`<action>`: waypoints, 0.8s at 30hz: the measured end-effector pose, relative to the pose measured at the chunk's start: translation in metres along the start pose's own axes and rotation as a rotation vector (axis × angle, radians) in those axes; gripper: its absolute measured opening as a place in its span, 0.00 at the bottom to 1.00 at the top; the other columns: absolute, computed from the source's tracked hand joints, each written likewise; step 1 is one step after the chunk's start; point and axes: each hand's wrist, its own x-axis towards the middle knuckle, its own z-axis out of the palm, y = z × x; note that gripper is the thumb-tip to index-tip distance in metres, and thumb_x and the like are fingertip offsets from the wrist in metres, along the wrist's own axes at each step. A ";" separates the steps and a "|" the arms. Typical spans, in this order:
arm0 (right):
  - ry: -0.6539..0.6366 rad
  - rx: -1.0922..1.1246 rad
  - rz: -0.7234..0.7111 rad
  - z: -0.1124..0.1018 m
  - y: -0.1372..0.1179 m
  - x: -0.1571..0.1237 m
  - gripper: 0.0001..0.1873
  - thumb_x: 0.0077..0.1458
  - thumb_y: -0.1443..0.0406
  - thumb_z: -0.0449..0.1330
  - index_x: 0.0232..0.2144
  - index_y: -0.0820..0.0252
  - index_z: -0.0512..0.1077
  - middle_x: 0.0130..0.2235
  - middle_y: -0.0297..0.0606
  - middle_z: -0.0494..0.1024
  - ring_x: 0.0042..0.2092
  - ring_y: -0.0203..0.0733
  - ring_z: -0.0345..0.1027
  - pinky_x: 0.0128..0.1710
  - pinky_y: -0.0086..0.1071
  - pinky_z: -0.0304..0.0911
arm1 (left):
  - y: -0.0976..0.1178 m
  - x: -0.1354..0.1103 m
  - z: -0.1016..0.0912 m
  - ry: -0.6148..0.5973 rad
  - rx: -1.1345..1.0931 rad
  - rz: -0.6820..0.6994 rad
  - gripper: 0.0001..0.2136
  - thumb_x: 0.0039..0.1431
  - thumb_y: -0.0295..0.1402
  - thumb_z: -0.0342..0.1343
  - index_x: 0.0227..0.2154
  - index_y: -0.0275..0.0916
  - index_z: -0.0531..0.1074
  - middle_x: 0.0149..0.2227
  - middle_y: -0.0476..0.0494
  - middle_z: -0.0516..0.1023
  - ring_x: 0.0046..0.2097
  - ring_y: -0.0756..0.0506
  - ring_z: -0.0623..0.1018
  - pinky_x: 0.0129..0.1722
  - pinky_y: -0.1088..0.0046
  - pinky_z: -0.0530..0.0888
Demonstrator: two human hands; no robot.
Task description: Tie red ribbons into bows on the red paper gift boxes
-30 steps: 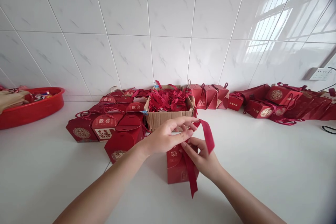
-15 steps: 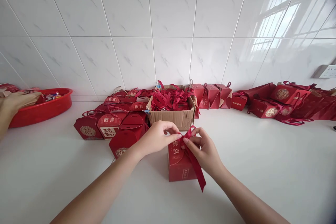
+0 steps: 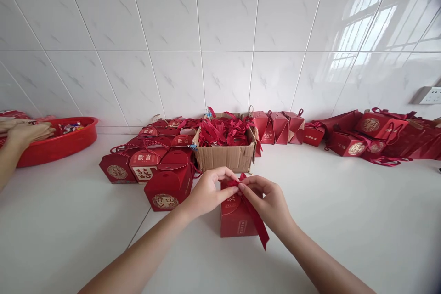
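Note:
A small red gift box [image 3: 237,220] with gold print stands upright on the white table in front of me. Over its top runs a dark red ribbon [image 3: 257,220], one tail hanging down the near side. My left hand [image 3: 215,190] pinches the ribbon between thumb and fingertips at the box's top. Close against it, my right hand [image 3: 267,197] is also pinching the ribbon, fingertips nearly touching the left ones. The fingers partly cover the knot or loop, so its exact form is hidden.
A cardboard carton [image 3: 225,158] full of red ribbons stands behind the box. Several red boxes [image 3: 168,188] cluster at left, others [image 3: 372,131] at right by the tiled wall. At far left, another person's hand [image 3: 27,133] is over a red basin [image 3: 65,144].
Both hands have drawn closer together at the ribbon, and the loop that stood up between them is now lower and mostly covered. The other person's hand has shifted slightly.

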 end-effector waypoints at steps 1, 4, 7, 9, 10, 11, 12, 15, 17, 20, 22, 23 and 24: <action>0.013 -0.027 0.007 0.000 0.000 -0.001 0.15 0.54 0.54 0.59 0.33 0.59 0.75 0.31 0.39 0.78 0.30 0.39 0.68 0.28 0.29 0.62 | -0.001 0.000 0.001 0.027 0.012 0.021 0.05 0.54 0.33 0.58 0.32 0.38 0.71 0.36 0.46 0.78 0.40 0.47 0.76 0.42 0.72 0.71; 0.045 -0.149 -0.025 -0.002 0.000 -0.002 0.14 0.51 0.54 0.62 0.35 0.57 0.78 0.32 0.39 0.77 0.29 0.39 0.66 0.28 0.31 0.62 | 0.000 -0.002 0.003 0.089 0.067 0.064 0.03 0.54 0.32 0.58 0.32 0.39 0.72 0.35 0.47 0.78 0.40 0.47 0.76 0.44 0.71 0.71; 0.038 -0.242 -0.083 -0.004 0.000 -0.001 0.12 0.50 0.57 0.63 0.35 0.56 0.79 0.36 0.40 0.75 0.31 0.40 0.65 0.30 0.33 0.63 | 0.003 -0.004 0.003 0.094 0.116 0.062 0.03 0.55 0.32 0.57 0.31 0.39 0.72 0.34 0.47 0.78 0.40 0.46 0.76 0.44 0.71 0.71; 0.027 -0.286 -0.097 -0.005 0.001 -0.001 0.11 0.52 0.58 0.62 0.35 0.56 0.79 0.37 0.42 0.74 0.32 0.41 0.66 0.31 0.35 0.63 | 0.004 -0.005 0.003 0.081 0.157 0.065 0.02 0.55 0.31 0.57 0.30 0.40 0.72 0.34 0.47 0.79 0.39 0.46 0.77 0.43 0.70 0.72; 0.028 -0.309 -0.104 -0.005 0.001 0.000 0.11 0.53 0.58 0.61 0.34 0.56 0.79 0.38 0.42 0.73 0.34 0.42 0.66 0.32 0.36 0.64 | 0.004 -0.005 0.002 0.078 0.183 0.075 0.01 0.55 0.30 0.56 0.30 0.40 0.73 0.34 0.47 0.79 0.39 0.46 0.77 0.42 0.71 0.72; 0.033 -0.333 -0.110 -0.005 0.001 0.000 0.11 0.53 0.58 0.60 0.34 0.55 0.80 0.39 0.43 0.72 0.36 0.44 0.66 0.34 0.37 0.64 | 0.003 -0.005 0.002 0.077 0.211 0.091 0.03 0.55 0.27 0.56 0.30 0.40 0.73 0.34 0.47 0.79 0.38 0.47 0.77 0.40 0.72 0.72; 0.043 -0.355 -0.116 -0.005 0.001 0.001 0.10 0.54 0.59 0.60 0.33 0.55 0.80 0.39 0.43 0.72 0.38 0.45 0.66 0.37 0.39 0.64 | 0.002 -0.004 0.002 0.087 0.238 0.116 0.05 0.54 0.24 0.55 0.30 0.40 0.73 0.34 0.48 0.78 0.37 0.48 0.77 0.38 0.73 0.72; 0.056 -0.326 -0.089 -0.006 0.002 0.002 0.10 0.53 0.58 0.60 0.30 0.54 0.79 0.43 0.42 0.71 0.46 0.49 0.64 0.45 0.42 0.62 | -0.005 -0.003 0.002 0.147 0.313 0.221 0.12 0.51 0.18 0.52 0.30 0.41 0.74 0.30 0.50 0.75 0.31 0.51 0.75 0.32 0.77 0.71; 0.021 -0.235 -0.014 -0.007 0.001 0.003 0.13 0.53 0.55 0.59 0.29 0.56 0.78 0.47 0.43 0.69 0.50 0.51 0.63 0.47 0.42 0.61 | -0.010 -0.001 0.003 0.182 0.344 0.314 0.12 0.50 0.16 0.51 0.30 0.40 0.74 0.29 0.50 0.74 0.30 0.52 0.74 0.31 0.78 0.70; -0.081 -0.147 0.051 -0.008 -0.001 0.004 0.17 0.55 0.52 0.57 0.27 0.59 0.75 0.54 0.44 0.66 0.59 0.53 0.55 0.51 0.42 0.59 | -0.017 0.001 0.006 0.198 0.378 0.475 0.13 0.52 0.16 0.49 0.31 0.40 0.74 0.28 0.50 0.76 0.32 0.51 0.73 0.32 0.77 0.71; -0.154 -0.127 0.025 -0.009 -0.002 0.005 0.18 0.57 0.53 0.55 0.24 0.59 0.72 0.52 0.44 0.68 0.64 0.50 0.45 0.56 0.42 0.54 | -0.022 0.002 0.009 0.196 0.361 0.523 0.14 0.54 0.16 0.48 0.32 0.40 0.73 0.29 0.50 0.78 0.33 0.50 0.73 0.35 0.75 0.71; -0.182 -0.106 0.012 -0.008 -0.001 0.005 0.19 0.58 0.53 0.54 0.22 0.58 0.70 0.50 0.45 0.70 0.66 0.48 0.41 0.58 0.41 0.51 | -0.024 0.003 0.010 0.196 0.335 0.516 0.13 0.55 0.17 0.48 0.32 0.41 0.73 0.30 0.49 0.78 0.34 0.50 0.73 0.35 0.75 0.71; -0.203 -0.069 0.012 -0.008 -0.001 0.005 0.19 0.58 0.53 0.55 0.21 0.58 0.68 0.48 0.45 0.72 0.67 0.47 0.38 0.59 0.41 0.49 | -0.026 0.004 0.011 0.197 0.305 0.493 0.12 0.56 0.18 0.48 0.32 0.41 0.73 0.31 0.49 0.79 0.34 0.50 0.74 0.35 0.74 0.71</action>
